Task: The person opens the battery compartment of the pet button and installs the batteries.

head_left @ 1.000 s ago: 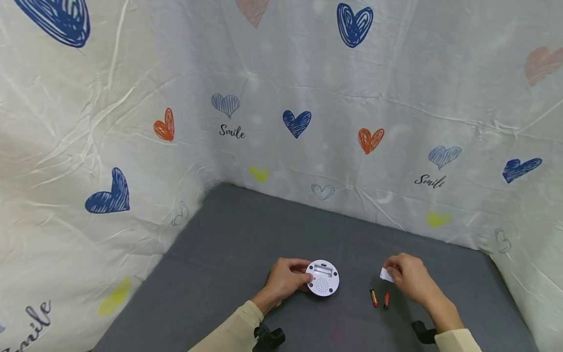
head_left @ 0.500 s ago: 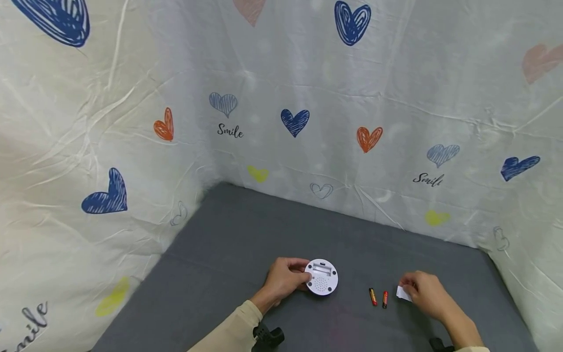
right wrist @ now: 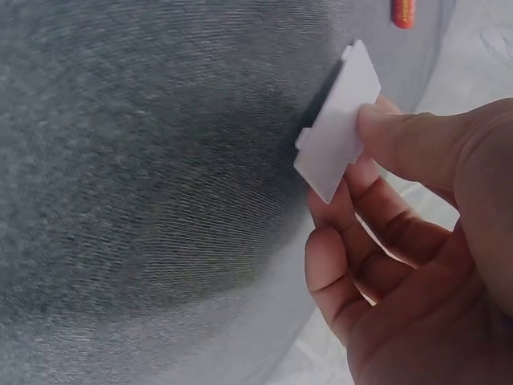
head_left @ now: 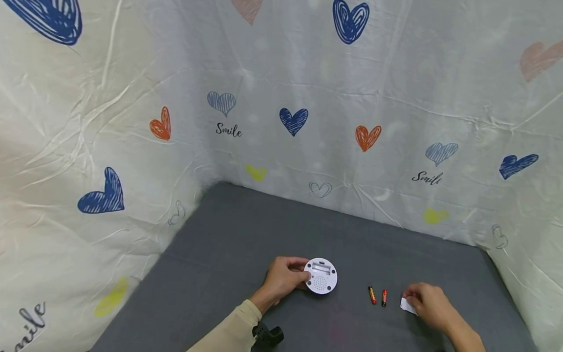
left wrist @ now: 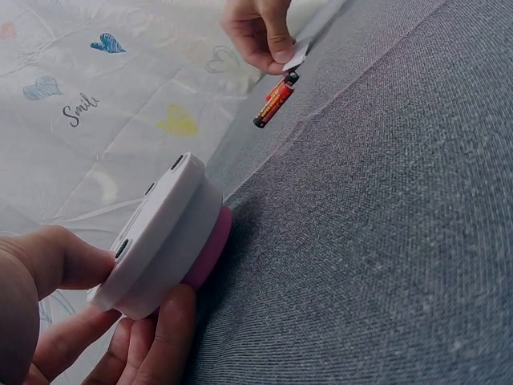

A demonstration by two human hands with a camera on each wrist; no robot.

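My left hand (head_left: 283,279) grips the edge of a round white device (head_left: 320,276), thumb on its face and fingers underneath. An uncovered battery compartment, a patch of small holes and dark feet show on the upturned side. In the left wrist view the device (left wrist: 160,233) has a pink band at its lower end. Between thumb and fingers, my right hand (head_left: 433,304) pinches a white battery cover (right wrist: 341,124) with small tabs along one edge, close to the cloth. Two red-and-black batteries, one (head_left: 372,295) and another (head_left: 384,297), lie between the hands.
A dark grey cloth (head_left: 246,230) covers the table. White curtains (head_left: 264,73) printed with hearts and "Smile" hang behind it and at both sides. A black strap with a camera (head_left: 268,336) sits on the left wrist.
My right hand has moved rightward and toward me with the battery cover, away from the batteries, and lower to the cloth. My left hand and the device have stayed nearly still.
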